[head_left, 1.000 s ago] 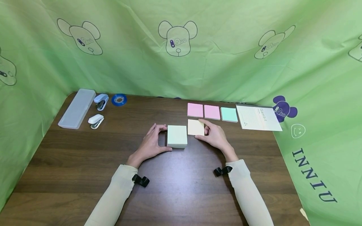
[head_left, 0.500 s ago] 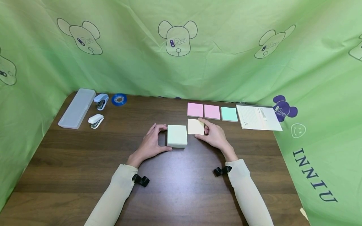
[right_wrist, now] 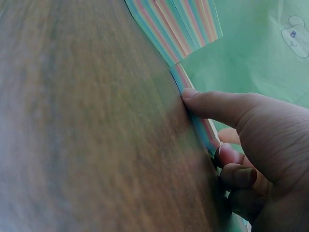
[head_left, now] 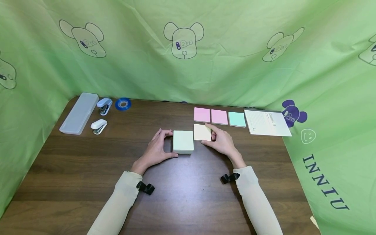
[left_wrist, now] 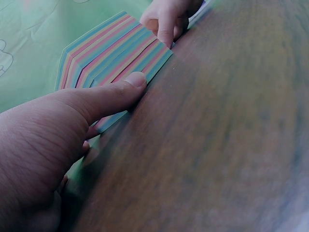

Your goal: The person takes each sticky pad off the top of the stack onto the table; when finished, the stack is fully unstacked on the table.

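Head view: left hand (head_left: 156, 149) cups thick pale-green pad (head_left: 183, 141) mid-worktop (head_left: 73, 169), thumb on near edge, fingers at far-left corner, so block stays put. Right hand (head_left: 222, 142) pinches thinner cream pad (head_left: 202, 132) just right of it, thumb near edge, forefinger far edge. Pink, pink, teal pads in row behind; paper sheet (head_left: 266, 122) at right; case, staplers, tape far left

Left wrist view: thumb (left_wrist: 106, 96) pressed against striped pad side, steadying it

Right wrist view: thumb (right_wrist: 217, 106) on thin pad's striped edge (right_wrist: 195, 113), other fingers curled beneath
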